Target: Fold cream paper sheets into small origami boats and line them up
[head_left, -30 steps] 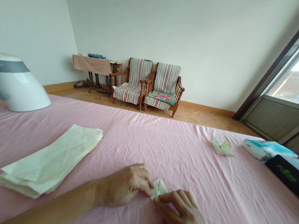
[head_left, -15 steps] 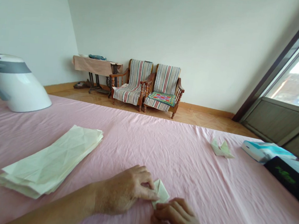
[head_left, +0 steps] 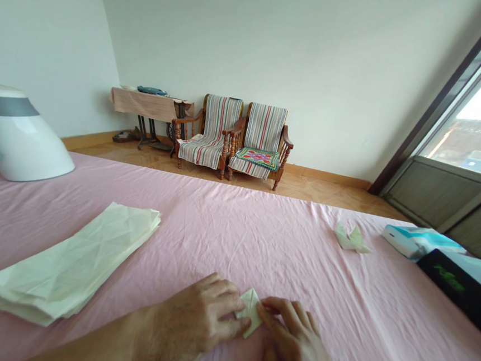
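Paper (head_left: 251,310), less covered than before, lies between left hand (head_left: 194,323), thumb and fingers parted on its left side, and right hand (head_left: 299,337), half-curled at its right edge, grip unclear.

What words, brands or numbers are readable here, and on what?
None legible.
Black box: green lettering, too blurred to read.
Blue-and-white packet: small dark mark on its end, too small to read.
Paper stack, folded paper at front center: no visible text.
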### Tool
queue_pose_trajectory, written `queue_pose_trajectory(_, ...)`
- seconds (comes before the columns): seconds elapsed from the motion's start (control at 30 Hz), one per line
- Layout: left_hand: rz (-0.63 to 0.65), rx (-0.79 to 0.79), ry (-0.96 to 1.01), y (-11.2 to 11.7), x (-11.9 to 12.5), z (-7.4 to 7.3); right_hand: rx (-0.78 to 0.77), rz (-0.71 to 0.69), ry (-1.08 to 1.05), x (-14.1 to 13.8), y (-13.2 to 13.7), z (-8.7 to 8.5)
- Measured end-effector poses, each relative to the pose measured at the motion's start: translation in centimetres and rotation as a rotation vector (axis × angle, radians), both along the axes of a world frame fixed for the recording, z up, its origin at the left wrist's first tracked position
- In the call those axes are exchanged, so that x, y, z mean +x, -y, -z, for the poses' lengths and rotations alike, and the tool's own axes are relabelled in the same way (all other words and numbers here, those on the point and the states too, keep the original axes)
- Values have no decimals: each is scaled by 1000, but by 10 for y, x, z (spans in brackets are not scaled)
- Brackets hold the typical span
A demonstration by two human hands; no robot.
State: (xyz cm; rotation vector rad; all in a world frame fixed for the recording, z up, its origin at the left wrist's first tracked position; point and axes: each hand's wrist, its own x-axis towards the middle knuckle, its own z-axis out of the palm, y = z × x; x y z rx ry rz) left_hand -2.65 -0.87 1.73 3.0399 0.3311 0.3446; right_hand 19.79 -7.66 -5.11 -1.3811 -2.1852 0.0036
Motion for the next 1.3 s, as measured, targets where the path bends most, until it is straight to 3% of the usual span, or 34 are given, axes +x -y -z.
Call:
queue_pose_trajectory(0.2, -27, -13, 3, 3, 1, 1, 36, 26, 84, -1, -6, -5)
queue_pose_trajectory(0.57, -14, -7, -18, 7, -2, 1, 48, 81, 28, -7, -14, -5)
queue_pose_trajectory(0.8, -39, -10, 0, 14, -6, -1, 12, -40, 83, -11, -13, -11)
queue_pose_trajectory(1.17, -39, -37, -15, 11, -4, 2, -23, 85, 115, -15, -17, -9)
queue_pose_trajectory(1.3, -41, -18, 15, 12, -4, 3, 27, 115, -16, -9, -16, 0)
